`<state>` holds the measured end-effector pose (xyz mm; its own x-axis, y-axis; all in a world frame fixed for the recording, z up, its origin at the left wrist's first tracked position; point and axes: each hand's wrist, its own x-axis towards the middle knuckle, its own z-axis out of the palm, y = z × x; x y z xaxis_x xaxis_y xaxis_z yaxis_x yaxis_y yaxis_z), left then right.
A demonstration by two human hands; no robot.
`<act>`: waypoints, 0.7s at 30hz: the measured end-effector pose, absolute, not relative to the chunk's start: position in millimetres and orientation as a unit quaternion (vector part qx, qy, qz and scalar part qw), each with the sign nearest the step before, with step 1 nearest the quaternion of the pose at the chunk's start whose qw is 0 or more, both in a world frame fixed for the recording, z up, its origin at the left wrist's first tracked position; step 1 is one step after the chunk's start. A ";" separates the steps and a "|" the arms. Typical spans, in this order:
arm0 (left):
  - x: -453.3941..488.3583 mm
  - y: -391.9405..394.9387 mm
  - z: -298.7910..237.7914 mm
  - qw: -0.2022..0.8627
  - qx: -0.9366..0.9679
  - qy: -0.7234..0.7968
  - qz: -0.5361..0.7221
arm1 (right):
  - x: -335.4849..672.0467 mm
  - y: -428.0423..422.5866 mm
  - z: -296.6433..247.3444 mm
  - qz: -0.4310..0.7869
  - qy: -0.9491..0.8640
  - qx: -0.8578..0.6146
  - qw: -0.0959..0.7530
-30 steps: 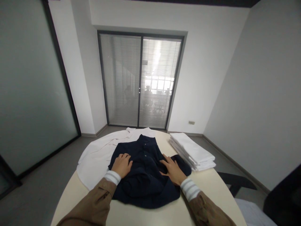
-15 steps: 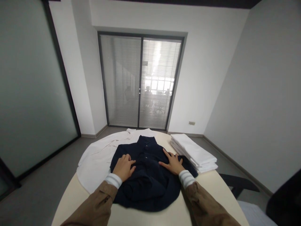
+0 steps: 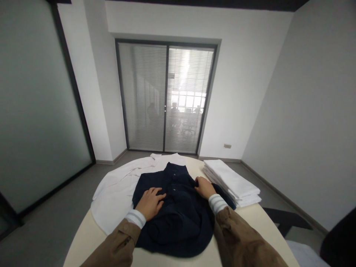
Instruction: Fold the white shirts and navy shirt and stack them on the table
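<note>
A dark navy button shirt [image 3: 178, 215] lies front-up on the round table [image 3: 250, 222], partly over a spread white shirt [image 3: 116, 185]. My left hand [image 3: 151, 202] rests flat on the navy shirt's left chest, fingers stretched toward the button line. At the shirt's right shoulder my right hand [image 3: 204, 187] has its fingers curled onto the navy cloth, gripping its edge.
A stack of folded white shirts [image 3: 232, 181] sits at the table's right side, close to my right hand. Beyond the table stands a glass sliding door with blinds [image 3: 167, 96]. A dark chair [image 3: 289, 222] stands at the lower right.
My right hand slid from the shirt's right side up to its shoulder and its fingers curled in. My left hand shifted slightly right toward the buttons.
</note>
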<state>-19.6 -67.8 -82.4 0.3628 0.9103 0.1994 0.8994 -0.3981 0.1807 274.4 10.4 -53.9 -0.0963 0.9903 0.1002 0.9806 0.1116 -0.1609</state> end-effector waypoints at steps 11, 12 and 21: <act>-18.9 -69.6 -78.6 0.033 0.822 0.553 0.132 | 261.5 24.2 -39.9 0.010 -0.703 -0.711 0.028; -18.6 -69.5 -78.5 0.035 0.821 0.554 0.132 | 262.5 26.9 -40.0 0.015 -0.696 -0.718 0.021; -17.3 -67.9 -76.0 0.041 0.824 0.547 0.143 | 253.1 66.2 -48.5 0.106 -0.657 -0.741 0.091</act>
<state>-17.3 -67.9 -76.0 0.3599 0.9134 0.1900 0.8899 -0.3972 0.2240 253.1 66.2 -48.5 0.1151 0.9926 -0.0375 0.9540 -0.1210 -0.2743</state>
